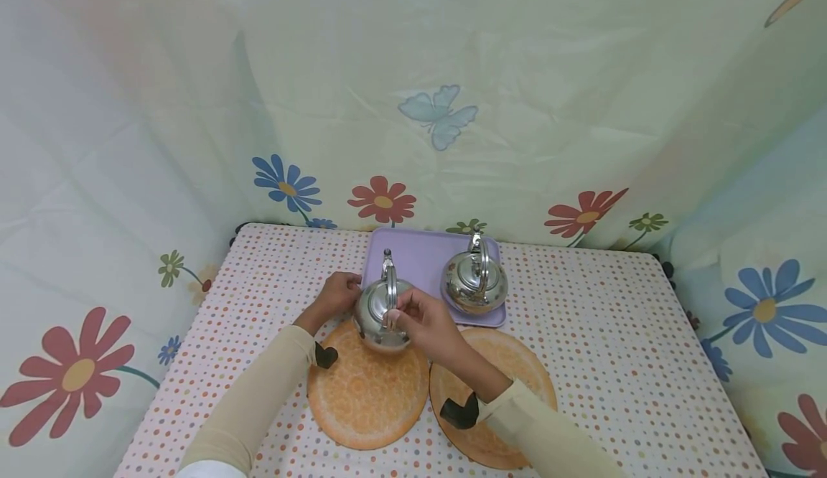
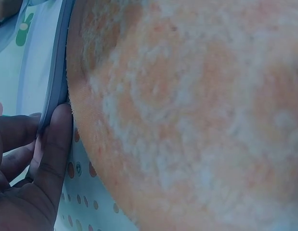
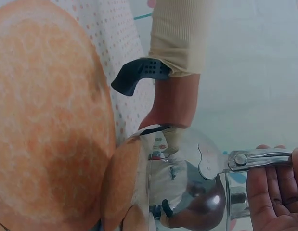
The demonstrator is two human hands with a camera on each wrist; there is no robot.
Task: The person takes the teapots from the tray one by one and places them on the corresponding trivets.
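The left hand pinched the left rim of the lilac tray between thumb and fingers; the right hand curled round the handle of the left steel kettle, above an orange-slice placemat. There were two kettles, one tray and two placemats; the right kettle stood on the tray. The right forearm partly hid the right placemat. Whether the gripped kettle was lifted, one could not tell.

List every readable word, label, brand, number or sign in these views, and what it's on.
None readable in any view.
Held kettle, other kettle, purple tray: no lettering visible.
Round mats: printed pattern, no text.
Tablecloth, backdrop: printed decoration only.
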